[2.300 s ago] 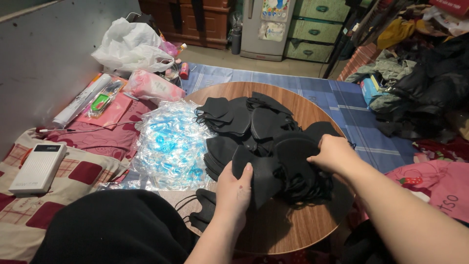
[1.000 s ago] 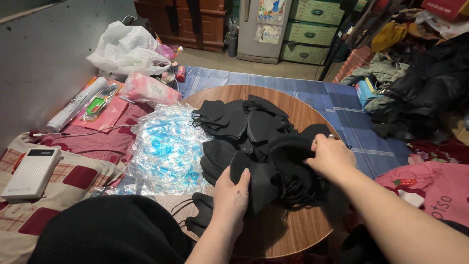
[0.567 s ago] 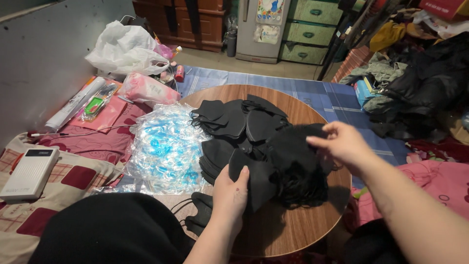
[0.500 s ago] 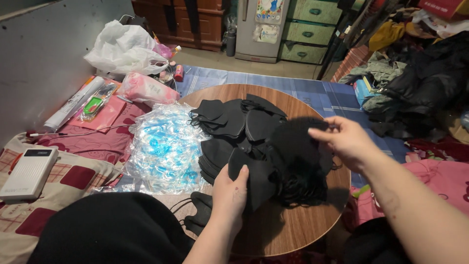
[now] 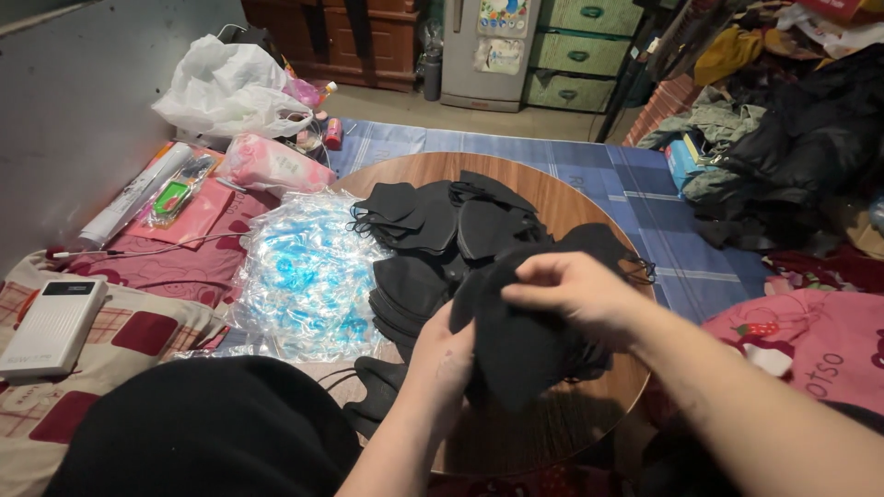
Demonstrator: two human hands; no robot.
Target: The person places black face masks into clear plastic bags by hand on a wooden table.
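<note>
A black face mask [image 5: 516,354] is held up just below the centre of the frame, above the near edge of the round wooden table [image 5: 552,193]. Its long axis runs roughly top to bottom, narrowing to a rounded lower tip that points toward the bottom edge. The left hand [image 5: 440,364] grips its left edge with fingers closed on the fabric; the right hand [image 5: 573,293] pinches its upper edge between thumb and fingers. Behind it, at centre frame, lies a heap of black masks [image 5: 442,239], spread across the tabletop. Just left of the table sits a pile of clear plastic wrappers with blue print [image 5: 299,276], its contents too small to tell. In the upper left, a white plastic bag [image 5: 230,87] bulges, contents hidden.
</note>
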